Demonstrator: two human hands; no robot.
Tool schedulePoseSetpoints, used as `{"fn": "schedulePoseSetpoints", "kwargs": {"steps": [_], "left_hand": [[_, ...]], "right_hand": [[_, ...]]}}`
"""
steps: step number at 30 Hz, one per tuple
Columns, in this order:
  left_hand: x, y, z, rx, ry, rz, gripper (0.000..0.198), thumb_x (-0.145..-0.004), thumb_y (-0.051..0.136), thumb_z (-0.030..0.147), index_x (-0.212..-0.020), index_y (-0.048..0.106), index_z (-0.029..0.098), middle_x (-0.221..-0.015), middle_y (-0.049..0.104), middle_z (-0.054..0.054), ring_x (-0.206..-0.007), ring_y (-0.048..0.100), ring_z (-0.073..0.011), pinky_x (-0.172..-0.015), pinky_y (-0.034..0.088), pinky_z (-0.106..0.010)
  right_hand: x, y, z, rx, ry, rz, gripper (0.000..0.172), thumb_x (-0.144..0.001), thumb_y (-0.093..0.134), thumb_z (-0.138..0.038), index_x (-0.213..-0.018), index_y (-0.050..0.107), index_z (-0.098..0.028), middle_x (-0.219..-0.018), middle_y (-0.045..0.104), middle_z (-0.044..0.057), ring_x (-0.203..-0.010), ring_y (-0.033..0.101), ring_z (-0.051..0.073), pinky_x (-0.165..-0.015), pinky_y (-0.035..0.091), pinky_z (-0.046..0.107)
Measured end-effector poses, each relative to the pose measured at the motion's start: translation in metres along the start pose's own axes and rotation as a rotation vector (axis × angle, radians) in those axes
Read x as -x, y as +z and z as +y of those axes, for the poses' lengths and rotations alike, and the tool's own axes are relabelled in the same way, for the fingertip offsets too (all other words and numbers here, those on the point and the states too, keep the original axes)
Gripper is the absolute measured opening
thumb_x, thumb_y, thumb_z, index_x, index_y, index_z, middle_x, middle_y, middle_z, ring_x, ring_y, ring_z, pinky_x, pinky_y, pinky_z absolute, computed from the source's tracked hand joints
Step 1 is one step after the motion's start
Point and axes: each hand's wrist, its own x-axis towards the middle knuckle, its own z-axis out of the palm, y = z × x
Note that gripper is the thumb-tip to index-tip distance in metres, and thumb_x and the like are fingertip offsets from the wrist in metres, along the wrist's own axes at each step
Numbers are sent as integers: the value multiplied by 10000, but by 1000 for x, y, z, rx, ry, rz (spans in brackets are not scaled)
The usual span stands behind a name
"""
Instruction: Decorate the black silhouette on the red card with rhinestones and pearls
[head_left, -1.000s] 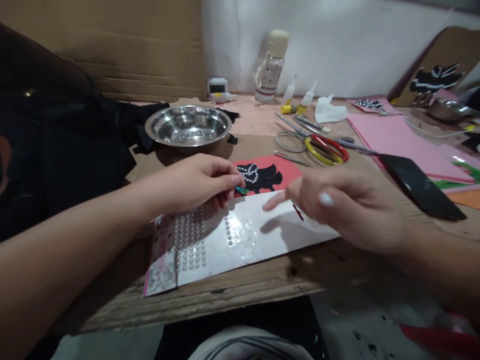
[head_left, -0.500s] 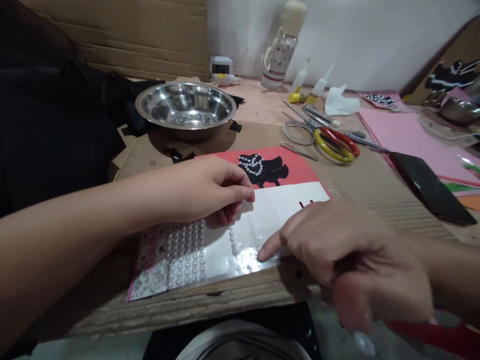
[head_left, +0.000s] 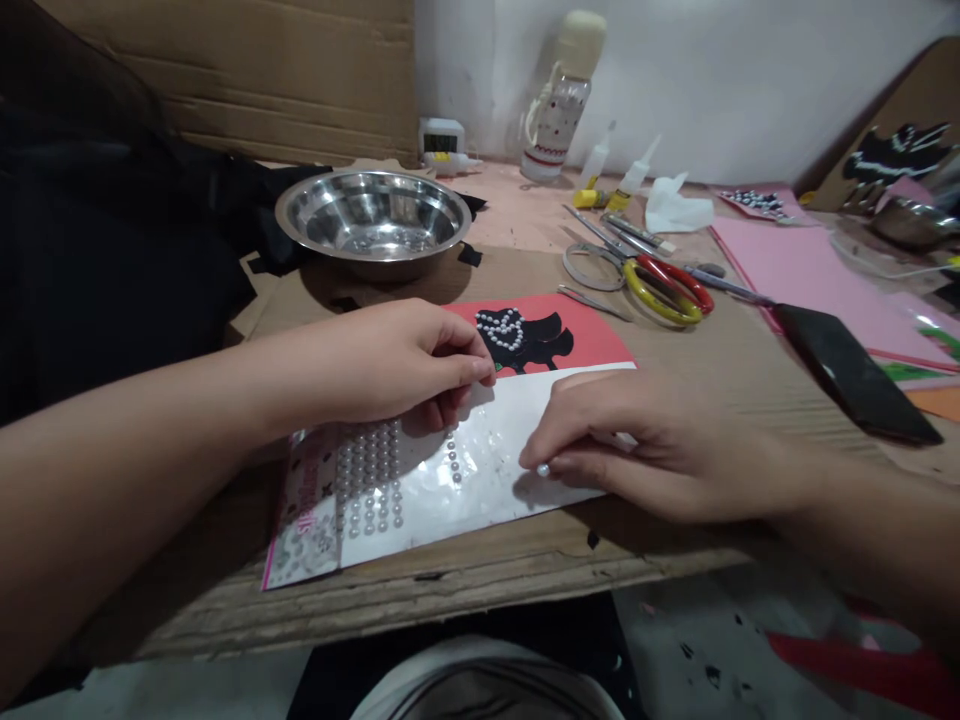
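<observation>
A white sticker sheet (head_left: 420, 490) with rows of small pearl beads lies near the front edge of the cardboard-covered table (head_left: 480, 590). My left hand (head_left: 397, 365) rests on the sheet's upper part, its fingers curled and pinched together at the sheet's top edge. My right hand (head_left: 652, 450) lies on the sheet's right end, its fingertips pressed together on the sheet's clear film. Just behind the sheet is a red card (head_left: 577, 335) bearing a black cut-out shape (head_left: 532, 340) with pearls stuck on it.
A steel bowl (head_left: 375, 215) stands at the back left beside black cloth (head_left: 112, 260). Scissors (head_left: 660, 285), tweezers (head_left: 596, 300), glue bottles (head_left: 634, 180), a feeding bottle (head_left: 559, 100), pink sheets (head_left: 802, 270) and a black phone (head_left: 855, 385) lie to the right.
My right hand has come down from above the sheet and now rests on its right end with fingertips together. My left hand has stayed at the sheet's top edge.
</observation>
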Motion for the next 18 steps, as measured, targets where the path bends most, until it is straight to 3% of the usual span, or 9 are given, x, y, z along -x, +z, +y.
{"fn": "schedulePoseSetpoints", "kwargs": {"steps": [7,10,13,18], "left_hand": [[0,1,0,50,-11,-6,271,-874,653,440,-747,731,213,-596,685,-3,-516,595,-150,-490,378,-232],[0,-1,0,45,11,-20,248,-883,632,436,-815,745,225,-627,694,-2,-541,613,-159,-511,411,-237],[3,-2,2,61,39,2,173,-882,612,342,-899,745,234,-664,701,8,-565,615,-155,-530,430,-236],[4,1,12,313,-10,45,184,-841,540,197,-687,640,189,-642,633,-6,-590,571,-137,-551,412,-237]], "right_hand": [[-3,1,1,-57,89,-12,176,-968,582,-153,-1038,744,-150,-884,788,33,-686,686,85,-579,501,170],[-3,3,-1,-198,158,27,155,-964,597,-170,-1059,719,-154,-910,782,31,-646,679,73,-537,494,161],[-3,6,-1,-404,261,86,139,-971,596,-197,-1068,686,-155,-902,775,36,-703,720,97,-609,555,190],[-12,5,4,-606,376,207,97,-974,609,-224,-957,681,-161,-755,742,10,-616,667,94,-530,501,185]]}}
